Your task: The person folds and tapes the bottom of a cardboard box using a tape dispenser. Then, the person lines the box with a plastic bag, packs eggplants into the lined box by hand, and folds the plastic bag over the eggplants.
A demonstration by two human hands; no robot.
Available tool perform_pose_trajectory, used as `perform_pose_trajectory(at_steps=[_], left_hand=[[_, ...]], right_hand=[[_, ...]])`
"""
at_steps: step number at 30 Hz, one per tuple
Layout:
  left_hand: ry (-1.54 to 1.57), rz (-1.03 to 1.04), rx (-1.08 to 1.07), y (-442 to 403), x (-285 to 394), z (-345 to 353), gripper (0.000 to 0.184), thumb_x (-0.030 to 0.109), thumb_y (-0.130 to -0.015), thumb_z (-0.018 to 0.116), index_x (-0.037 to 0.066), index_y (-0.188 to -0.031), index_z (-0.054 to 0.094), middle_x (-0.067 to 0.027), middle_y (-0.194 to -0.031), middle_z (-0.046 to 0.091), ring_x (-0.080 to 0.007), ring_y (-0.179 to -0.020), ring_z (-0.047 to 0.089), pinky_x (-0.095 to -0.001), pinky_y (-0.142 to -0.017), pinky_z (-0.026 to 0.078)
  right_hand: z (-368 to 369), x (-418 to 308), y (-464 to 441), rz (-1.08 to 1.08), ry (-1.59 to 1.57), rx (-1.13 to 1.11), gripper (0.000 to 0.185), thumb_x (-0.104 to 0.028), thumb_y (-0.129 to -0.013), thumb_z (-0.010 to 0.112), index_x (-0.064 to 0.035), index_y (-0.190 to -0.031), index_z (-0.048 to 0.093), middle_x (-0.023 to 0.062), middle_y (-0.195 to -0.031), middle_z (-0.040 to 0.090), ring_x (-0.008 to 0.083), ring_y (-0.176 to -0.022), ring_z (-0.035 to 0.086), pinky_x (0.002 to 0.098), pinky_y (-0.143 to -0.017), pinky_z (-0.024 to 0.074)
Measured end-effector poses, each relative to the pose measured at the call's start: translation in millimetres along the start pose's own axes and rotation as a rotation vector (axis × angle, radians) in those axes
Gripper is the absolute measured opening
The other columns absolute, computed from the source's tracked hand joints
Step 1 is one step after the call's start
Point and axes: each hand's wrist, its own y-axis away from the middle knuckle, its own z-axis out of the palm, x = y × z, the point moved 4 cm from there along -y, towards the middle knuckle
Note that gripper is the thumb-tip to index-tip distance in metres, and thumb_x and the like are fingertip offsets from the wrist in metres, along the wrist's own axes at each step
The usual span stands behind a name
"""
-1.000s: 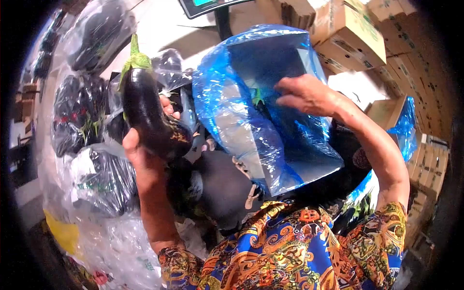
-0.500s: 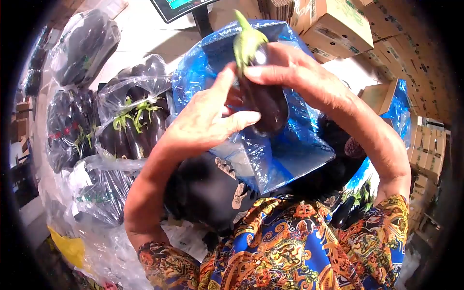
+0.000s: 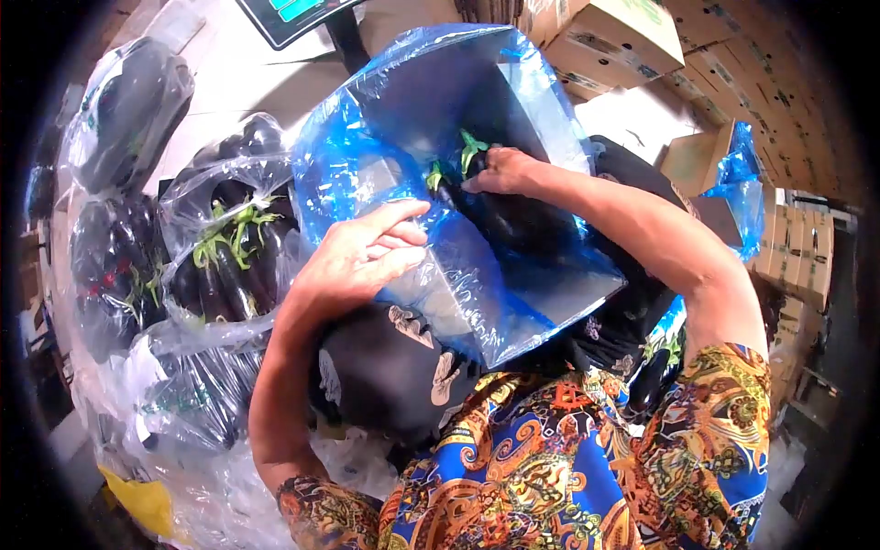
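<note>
In front of the torso, a box point(image 3: 541, 96) sits tilted, mouth open, w/ blue liner point(image 3: 321, 170) draped over its L wall & rim. Inside, at least 2 eggplants w/ green caps: gripped eggplant point(image 3: 474, 165) & second eggplant point(image 3: 447, 194), close together, caps pointing up & away from the person. Lower part of the box is dark, so can't tell exact no. of pcs.

R hand point(image 3: 509, 171) is down in the box, thumb & fingers closed round the gripped eggplant just below its cap. L hand point(image 3: 371, 252) holds nothing; fingers extended & close together, at the L side of the blue liner. Can't tell if fingertips touch the plastic.

To the L, 4 clear bags: stem bag point(image 3: 215, 261), nearest the box, w/ several eggplants, green stems bunched mid-bag; side bag point(image 3: 110, 275) just beside it, dark eggplants + some red & green bits; upper bag point(image 3: 133, 115), dark contents; lower bag point(image 3: 206, 380), dark contents under shiny plastic, white patch on its L.

Far R, an open carton point(image 3: 697, 160) w/ blue plastic at its edge; contents not visible. Stacked cartons point(image 3: 761, 128) behind. By the R elbow, more eggplants point(image 3: 653, 371), green stems up, partly hidden by the sleeve.
</note>
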Motion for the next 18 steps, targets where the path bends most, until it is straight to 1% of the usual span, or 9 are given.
perform_pose_trajectory(at_steps=[3, 5, 7, 9, 10, 13, 15, 17, 18], left_hand=[[0.002, -0.032, 0.070, 5.2, -10.5, -2.3, 0.047, 0.006, -0.085, 0.060, 0.002, -0.131, 0.053, -0.0115, -0.104, 0.066, -0.0118, -0.089, 0.061, -0.0245, -0.082, 0.050], [0.064, -0.084, 0.110, 9.0, -13.1, -4.6, 0.047, 0.006, -0.084, 0.060, 0.002, -0.131, 0.054, -0.0109, -0.105, 0.065, -0.0120, -0.091, 0.060, -0.0245, -0.084, 0.048], [0.057, -0.153, 0.168, 16.4, -11.6, -8.9, 0.048, 0.007, -0.084, 0.060, 0.001, -0.131, 0.054, -0.0106, -0.105, 0.065, -0.0125, -0.092, 0.060, -0.0253, -0.085, 0.048], [0.134, -0.122, 0.165, 22.7, -16.4, -12.3, 0.049, 0.008, -0.084, 0.061, 0.001, -0.132, 0.053, -0.0100, -0.104, 0.065, -0.0128, -0.093, 0.060, -0.0262, -0.086, 0.048], [0.120, -0.105, 0.163, 27.1, -18.1, -15.7, 0.049, 0.008, -0.084, 0.062, 0.000, -0.132, 0.053, -0.0096, -0.104, 0.065, -0.0125, -0.093, 0.060, -0.0262, -0.086, 0.047], [0.221, 0.010, 0.113, 51.1, -14.1, -21.1, 0.044, 0.015, -0.089, 0.063, -0.002, -0.129, 0.055, -0.0066, -0.098, 0.067, -0.0090, -0.089, 0.057, -0.0239, -0.082, 0.045], [0.319, 0.063, 0.193, 69.5, -21.6, -28.1, 0.041, 0.017, -0.090, 0.063, -0.001, -0.127, 0.057, -0.0069, -0.098, 0.067, -0.0090, -0.087, 0.058, -0.0245, -0.080, 0.045], [0.345, 0.110, 0.344, 86.8, -38.3, -45.3, 0.035, 0.016, -0.091, 0.060, -0.003, -0.121, 0.059, -0.0077, -0.097, 0.068, -0.0121, -0.086, 0.060, -0.0267, -0.082, 0.047], [0.310, 0.073, 0.478, 96.5, -48.5, -57.9, 0.034, 0.016, -0.092, 0.058, -0.004, -0.119, 0.059, -0.0083, -0.097, 0.068, -0.0126, -0.087, 0.061, -0.0266, -0.081, 0.048]], right_hand=[[18.5, 2.3, -22.8, 0.034, 0.220, 0.027, 0.044, -0.033, -0.078, 0.059, 0.0006, -0.104, 0.069, 0.0189, -0.112, 0.066, 0.0316, -0.103, 0.064, 0.0392, -0.089, 0.0505], [38.3, 5.6, -38.7, -0.034, 0.354, 0.025, 0.038, -0.027, -0.077, 0.059, -0.0009, -0.103, 0.070, 0.0193, -0.109, 0.067, 0.0305, -0.103, 0.064, 0.0380, -0.089, 0.0504], [59.4, 28.7, -65.7, -0.040, 0.296, -0.008, 0.054, -0.038, -0.076, 0.066, 0.0063, -0.107, 0.063, 0.0233, -0.103, 0.067, 0.0298, -0.106, 0.063, 0.0383, -0.092, 0.0488], [71.0, 53.2, -83.9, -0.031, 0.213, 0.012, 0.051, -0.041, -0.076, 0.066, 0.0034, -0.102, 0.067, 0.0210, -0.102, 0.068, 0.0291, -0.105, 0.063, 0.0381, -0.091, 0.0489], [40.3, 13.0, -39.6, -0.046, 0.163, -0.041, 0.047, -0.042, -0.077, 0.066, 0.0014, -0.096, 0.069, 0.0195, -0.102, 0.068, 0.0300, -0.100, 0.064, 0.0386, -0.088, 0.0498], [45.7, 27.4, -32.3, -0.049, 0.264, -0.037, 0.045, -0.040, -0.079, 0.065, 0.0016, -0.097, 0.069, 0.0213, -0.099, 0.067, 0.0331, -0.095, 0.065, 0.0408, -0.086, 0.0508], [47.0, 20.8, -41.9, -0.138, 0.355, -0.041, 0.044, -0.038, -0.080, 0.064, 0.0017, -0.098, 0.068, 0.0224, -0.097, 0.067, 0.0352, -0.091, 0.065, 0.0423, -0.084, 0.0514], [30.4, 11.2, -24.6, -0.213, 0.325, -0.077, 0.048, -0.035, -0.081, 0.064, -0.0018, -0.117, 0.061, 0.0239, -0.108, 0.065, 0.0371, -0.107, 0.060, 0.0436, -0.096, 0.0455], [20.7, 13.1, -29.5, -0.167, 0.360, 0.070, 0.057, -0.036, -0.083, 0.065, -0.0019, -0.127, 0.053, 0.0266, -0.118, 0.060, 0.0391, -0.114, 0.056, 0.0439, -0.101, 0.0423]])
